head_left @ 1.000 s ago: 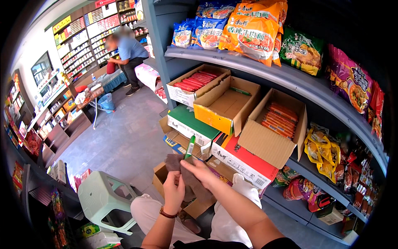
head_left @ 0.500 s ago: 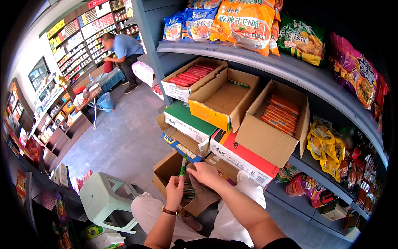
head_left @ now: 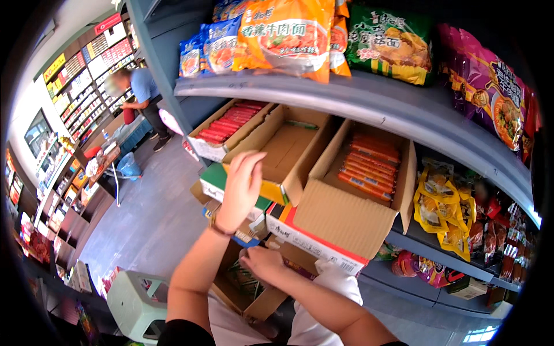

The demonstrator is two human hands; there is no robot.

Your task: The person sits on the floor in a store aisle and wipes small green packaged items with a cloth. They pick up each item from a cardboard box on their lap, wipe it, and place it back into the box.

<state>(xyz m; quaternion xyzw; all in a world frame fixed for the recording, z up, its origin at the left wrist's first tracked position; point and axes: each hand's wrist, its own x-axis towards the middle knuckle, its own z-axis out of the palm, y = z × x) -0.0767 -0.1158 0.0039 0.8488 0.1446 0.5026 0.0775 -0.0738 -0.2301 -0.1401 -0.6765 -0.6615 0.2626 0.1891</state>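
Note:
My left hand (head_left: 241,187) is raised in front of the open cardboard box (head_left: 281,151) with yellow sides. Its fingers are bent together toward the right, and whatever they hold is hidden. One green-wrapped stick (head_left: 303,124) lies at the far end of that box. Lower down, my right hand (head_left: 262,264) is closed at the edge of a brown carton (head_left: 264,304) between my knees; what it grips does not show. Several green-wrapped sticks (head_left: 247,282) lie inside this carton.
Boxes of red-wrapped sticks (head_left: 231,122) and orange-wrapped sticks (head_left: 370,167) flank the yellow-sided box. Noodle packets (head_left: 283,37) fill the shelf (head_left: 369,98) above. Yellow snack packs (head_left: 441,202) hang at right. A pale green stool (head_left: 130,305) stands at left; a person (head_left: 141,92) sits farther back.
My left hand has risen from the carton to the yellow-sided box; the green stick it held is no longer visible in it. My right hand has shifted slightly left and down. The view has turned.

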